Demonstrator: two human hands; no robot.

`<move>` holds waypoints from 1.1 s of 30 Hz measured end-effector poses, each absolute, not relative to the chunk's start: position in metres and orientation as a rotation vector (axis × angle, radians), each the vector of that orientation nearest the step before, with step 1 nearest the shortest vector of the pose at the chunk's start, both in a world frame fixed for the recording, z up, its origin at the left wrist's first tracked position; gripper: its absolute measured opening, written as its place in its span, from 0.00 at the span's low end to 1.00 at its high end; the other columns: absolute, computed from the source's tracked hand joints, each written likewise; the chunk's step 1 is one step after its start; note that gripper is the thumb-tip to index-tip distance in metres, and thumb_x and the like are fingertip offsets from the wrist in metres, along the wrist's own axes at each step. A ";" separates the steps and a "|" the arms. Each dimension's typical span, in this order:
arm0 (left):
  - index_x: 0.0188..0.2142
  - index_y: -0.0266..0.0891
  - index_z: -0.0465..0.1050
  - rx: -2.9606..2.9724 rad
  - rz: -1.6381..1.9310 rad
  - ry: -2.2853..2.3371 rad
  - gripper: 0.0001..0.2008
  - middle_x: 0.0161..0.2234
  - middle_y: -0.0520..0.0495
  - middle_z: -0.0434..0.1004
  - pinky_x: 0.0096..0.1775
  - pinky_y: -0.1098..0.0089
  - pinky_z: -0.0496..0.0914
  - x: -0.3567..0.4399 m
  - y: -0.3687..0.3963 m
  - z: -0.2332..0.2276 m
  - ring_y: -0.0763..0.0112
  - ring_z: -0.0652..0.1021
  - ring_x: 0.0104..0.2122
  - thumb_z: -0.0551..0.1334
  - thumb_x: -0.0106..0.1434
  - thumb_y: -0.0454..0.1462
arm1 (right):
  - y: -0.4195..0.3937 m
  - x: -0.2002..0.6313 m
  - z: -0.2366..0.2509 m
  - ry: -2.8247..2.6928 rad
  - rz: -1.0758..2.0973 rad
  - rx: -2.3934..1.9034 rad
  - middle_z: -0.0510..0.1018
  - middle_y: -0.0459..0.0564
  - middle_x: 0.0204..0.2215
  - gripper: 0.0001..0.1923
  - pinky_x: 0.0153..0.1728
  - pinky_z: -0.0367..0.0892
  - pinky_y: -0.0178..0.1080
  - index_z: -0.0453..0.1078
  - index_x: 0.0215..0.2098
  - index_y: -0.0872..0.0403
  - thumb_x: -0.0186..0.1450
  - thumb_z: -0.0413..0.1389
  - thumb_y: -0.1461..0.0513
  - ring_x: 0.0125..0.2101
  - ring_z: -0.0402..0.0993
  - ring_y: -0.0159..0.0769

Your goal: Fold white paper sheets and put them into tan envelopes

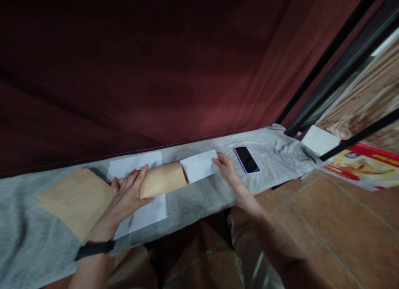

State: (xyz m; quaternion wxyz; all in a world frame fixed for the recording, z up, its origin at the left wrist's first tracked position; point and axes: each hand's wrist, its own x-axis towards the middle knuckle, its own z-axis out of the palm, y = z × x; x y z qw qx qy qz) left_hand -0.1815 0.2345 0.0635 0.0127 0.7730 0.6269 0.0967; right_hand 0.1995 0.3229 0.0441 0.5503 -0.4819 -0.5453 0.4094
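Seated at a narrow worktop (199, 197) draped in grey cloth, a person works a folded white sheet (199, 165) at the mouth of a tan envelope (162, 180). The left hand (129, 193) lies curled over the closed end of the envelope, fingers wrapped lightly around it and pressing it down onto a larger white paper (141, 216) beneath. The right hand (226, 166) pinches the far corner of the folded sheet between thumb and fingertips, with the sheet's near edge meeting the envelope's opening; whether it is already partly inside cannot be told. Both pieces look light, thin and easily creased; the envelope bulges slightly, suggesting it flexes under pressure and is best gripped along its sides near the opening, while the sheet appears to handle best by its outer edge. A second, larger tan envelope (75, 199) lies flat just left of the left hand. A dark smartphone (247, 159) rests on the cloth to the right, apart from the papers. Dark red fabric (156, 73) hangs behind the worktop, and tiled floor (327, 222) shows at lower right.
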 end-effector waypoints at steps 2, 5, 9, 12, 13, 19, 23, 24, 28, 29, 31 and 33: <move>0.74 0.44 0.37 2.386 0.289 1.970 0.49 0.65 0.30 0.61 0.63 0.36 0.42 -0.180 0.235 0.064 0.38 0.63 0.64 0.62 0.61 0.48 | 0.323 0.200 0.044 -1.249 0.997 -1.146 0.67 0.41 0.20 0.14 0.26 0.56 0.35 0.68 0.26 0.50 0.56 0.62 0.49 0.24 0.59 0.32; 0.74 0.43 0.36 2.368 0.286 1.989 0.49 0.65 0.30 0.60 0.63 0.36 0.42 -0.179 0.236 0.066 0.37 0.63 0.64 0.62 0.61 0.49 | 0.323 0.199 0.042 -1.122 1.076 -1.140 0.70 0.41 0.21 0.15 0.26 0.58 0.35 0.68 0.27 0.51 0.54 0.63 0.50 0.24 0.61 0.32; 0.74 0.44 0.35 2.391 0.294 1.971 0.51 0.64 0.31 0.61 0.63 0.38 0.43 -0.175 0.238 0.065 0.41 0.63 0.64 0.63 0.60 0.48 | 0.321 0.193 0.041 -0.941 1.138 -1.083 0.74 0.43 0.25 0.16 0.29 0.63 0.36 0.69 0.33 0.51 0.55 0.63 0.49 0.26 0.67 0.34; 0.74 0.44 0.35 2.389 0.313 1.986 0.51 0.63 0.32 0.62 0.64 0.39 0.42 -0.172 0.239 0.063 0.42 0.63 0.63 0.63 0.60 0.49 | 0.319 0.185 0.040 -0.963 1.076 -1.080 0.75 0.43 0.27 0.15 0.31 0.64 0.37 0.68 0.33 0.51 0.56 0.62 0.50 0.28 0.67 0.35; 0.74 0.44 0.35 2.382 0.315 1.994 0.51 0.63 0.32 0.62 0.64 0.39 0.42 -0.172 0.239 0.062 0.42 0.63 0.63 0.63 0.60 0.49 | 0.318 0.182 0.040 -0.989 1.042 -1.083 0.74 0.43 0.27 0.15 0.32 0.64 0.37 0.68 0.32 0.50 0.56 0.61 0.50 0.28 0.67 0.34; 0.74 0.42 0.35 2.350 0.343 2.051 0.50 0.63 0.31 0.61 0.63 0.38 0.42 -0.171 0.238 0.063 0.42 0.64 0.62 0.61 0.62 0.50 | 0.314 0.181 0.040 -1.239 0.917 -1.166 0.69 0.42 0.24 0.12 0.30 0.61 0.36 0.68 0.30 0.50 0.62 0.58 0.50 0.27 0.63 0.34; 0.74 0.43 0.36 2.405 0.396 2.042 0.48 0.64 0.31 0.61 0.64 0.39 0.40 -0.168 0.236 0.069 0.42 0.61 0.64 0.61 0.62 0.49 | 0.316 0.185 0.042 -1.339 0.894 -1.214 0.68 0.42 0.22 0.13 0.29 0.59 0.37 0.66 0.28 0.49 0.62 0.57 0.50 0.27 0.62 0.35; 0.74 0.43 0.37 2.422 0.395 2.031 0.48 0.64 0.31 0.61 0.64 0.39 0.40 -0.167 0.236 0.071 0.43 0.60 0.65 0.61 0.62 0.48 | 0.316 0.186 0.042 -1.354 0.887 -1.223 0.67 0.42 0.22 0.13 0.29 0.58 0.37 0.67 0.28 0.49 0.62 0.57 0.50 0.26 0.62 0.35; 0.74 0.43 0.37 2.430 0.397 2.012 0.48 0.64 0.31 0.61 0.64 0.38 0.40 -0.163 0.237 0.072 0.42 0.59 0.66 0.61 0.62 0.47 | 0.317 0.183 0.040 -1.336 0.910 -1.238 0.68 0.41 0.22 0.13 0.29 0.58 0.37 0.67 0.27 0.49 0.61 0.57 0.50 0.26 0.62 0.34; 0.74 0.43 0.37 2.426 0.410 1.998 0.48 0.64 0.31 0.61 0.64 0.38 0.40 -0.162 0.237 0.071 0.42 0.59 0.66 0.61 0.61 0.48 | 0.317 0.181 0.039 -1.309 0.937 -1.235 0.68 0.41 0.21 0.13 0.28 0.58 0.36 0.67 0.27 0.49 0.60 0.57 0.50 0.25 0.62 0.34; 0.74 0.44 0.36 2.425 0.439 1.952 0.50 0.64 0.32 0.60 0.64 0.37 0.41 -0.157 0.238 0.069 0.42 0.60 0.66 0.63 0.60 0.47 | 0.315 0.176 0.036 -1.254 1.023 -1.214 0.69 0.41 0.21 0.13 0.26 0.58 0.36 0.67 0.26 0.49 0.59 0.59 0.50 0.24 0.63 0.33; 0.74 0.45 0.36 2.428 0.457 1.907 0.51 0.65 0.32 0.59 0.64 0.36 0.40 -0.151 0.240 0.067 0.42 0.60 0.66 0.64 0.59 0.46 | 0.311 0.169 0.034 -1.202 1.119 -1.205 0.70 0.41 0.20 0.15 0.25 0.58 0.36 0.69 0.25 0.50 0.58 0.61 0.49 0.23 0.63 0.33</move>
